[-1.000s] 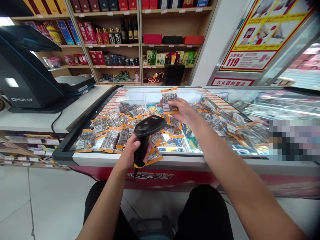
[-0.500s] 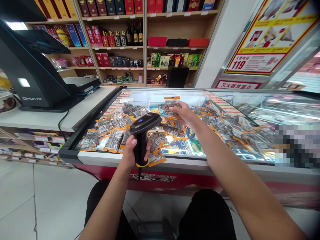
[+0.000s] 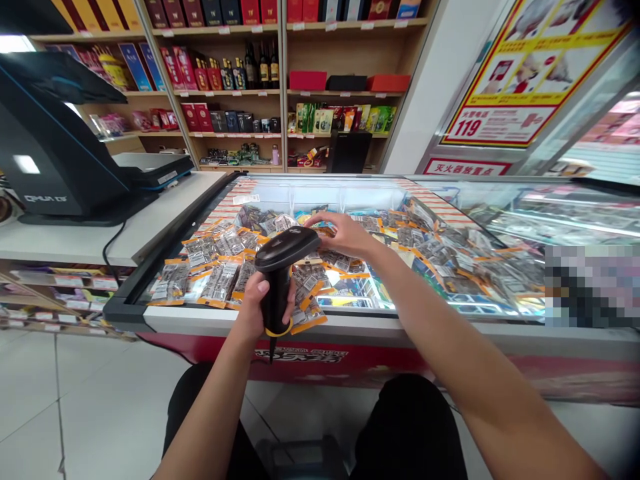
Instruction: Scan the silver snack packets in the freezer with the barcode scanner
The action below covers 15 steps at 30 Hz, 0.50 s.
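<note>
My left hand (image 3: 257, 307) is wrapped round the grip of a black handheld barcode scanner (image 3: 283, 250), which stands upright above the front rim of the freezer, its head tilted to the right. Just behind the scanner's head, my right hand (image 3: 345, 235) reaches over the heap with its fingers curved and apart. The scanner partly hides that hand's thumb side, and no packet shows clearly in its grasp. Clear snack packets with orange edges (image 3: 220, 280) lie spread on the glass to the left. One packet (image 3: 309, 317) overhangs the front rim beside the scanner.
The chest freezer (image 3: 390, 323) stretches across in front of me, with more packets (image 3: 445, 250) heaped on its right side. At left, a counter (image 3: 165, 220) carries a black point-of-sale terminal (image 3: 65, 147). Shelves (image 3: 230, 93) of boxes and bottles stand behind. My knees are below the rim.
My right hand has moved left and lower, closer to the scanner. The packet at its fingertips no longer shows there. The whole view has shifted slightly, with the scanner still in my left hand.
</note>
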{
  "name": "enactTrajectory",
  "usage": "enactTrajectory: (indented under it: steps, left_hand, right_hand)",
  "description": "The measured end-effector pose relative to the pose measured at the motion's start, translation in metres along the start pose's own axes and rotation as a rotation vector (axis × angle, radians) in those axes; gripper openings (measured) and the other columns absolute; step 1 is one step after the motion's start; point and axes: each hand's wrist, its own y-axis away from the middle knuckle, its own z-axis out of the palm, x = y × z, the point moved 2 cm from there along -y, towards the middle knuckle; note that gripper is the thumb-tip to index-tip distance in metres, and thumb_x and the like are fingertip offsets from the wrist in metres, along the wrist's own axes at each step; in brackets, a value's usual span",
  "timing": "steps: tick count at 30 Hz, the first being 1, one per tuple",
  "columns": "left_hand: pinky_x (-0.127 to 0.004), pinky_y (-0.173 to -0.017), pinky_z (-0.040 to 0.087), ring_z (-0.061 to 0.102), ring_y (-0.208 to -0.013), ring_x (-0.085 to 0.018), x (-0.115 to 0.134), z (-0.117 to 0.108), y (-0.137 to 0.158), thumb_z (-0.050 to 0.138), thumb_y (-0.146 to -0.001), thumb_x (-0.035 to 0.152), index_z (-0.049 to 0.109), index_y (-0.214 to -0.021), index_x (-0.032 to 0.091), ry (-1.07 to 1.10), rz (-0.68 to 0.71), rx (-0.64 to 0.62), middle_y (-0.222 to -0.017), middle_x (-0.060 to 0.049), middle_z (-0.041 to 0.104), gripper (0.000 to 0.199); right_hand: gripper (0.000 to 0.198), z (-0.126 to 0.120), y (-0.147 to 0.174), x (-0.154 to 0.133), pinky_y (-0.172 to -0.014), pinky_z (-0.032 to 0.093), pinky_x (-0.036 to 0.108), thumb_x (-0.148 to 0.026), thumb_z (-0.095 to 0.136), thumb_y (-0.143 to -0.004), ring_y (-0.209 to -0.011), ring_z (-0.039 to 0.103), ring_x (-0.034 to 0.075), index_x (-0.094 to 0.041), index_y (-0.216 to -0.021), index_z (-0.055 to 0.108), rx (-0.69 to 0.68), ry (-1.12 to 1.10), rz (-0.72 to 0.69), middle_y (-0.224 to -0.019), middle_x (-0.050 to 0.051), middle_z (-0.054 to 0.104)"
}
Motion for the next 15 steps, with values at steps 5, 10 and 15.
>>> enactTrajectory:
  steps: [5,10,15]
  left_hand:
    - [-0.023,-0.039,0.035,0.053,-0.039,-0.011,0.002,0.001,0.0,0.078,-0.093,0.071,0.07,-0.119,0.016,0.001,-0.006,-0.009,-0.073,0.002,0.066,0.061]
    - [-0.024,-0.038,0.037,0.052,-0.04,-0.011,0.005,0.004,-0.001,0.077,-0.092,0.069,0.07,-0.116,0.016,-0.029,-0.019,-0.028,-0.073,0.001,0.066,0.059]
    - [-0.023,-0.037,0.037,0.051,-0.04,-0.01,0.005,0.003,-0.001,0.078,-0.091,0.07,0.069,-0.119,0.016,-0.038,-0.033,-0.046,-0.074,0.001,0.065,0.062]
  right_hand:
    - [0.042,-0.043,0.002,0.052,-0.122,0.054,0.057,-0.054,0.07,-0.109,-0.138,0.072,0.041,-0.023,-0.135,0.082,0.345,0.347,0.277,-0.145,0.017,0.081]
    - [0.059,-0.083,0.018,0.109,-0.125,0.05,0.06,-0.055,0.082,-0.102,-0.15,0.066,0.049,-0.014,-0.145,0.078,0.129,0.778,0.75,-0.157,0.029,0.072]
    - [0.071,-0.088,0.017,0.112,-0.119,0.058,0.051,-0.042,0.098,-0.087,-0.143,0.072,0.044,-0.013,-0.147,0.075,0.226,0.69,0.69,-0.154,0.027,0.074]
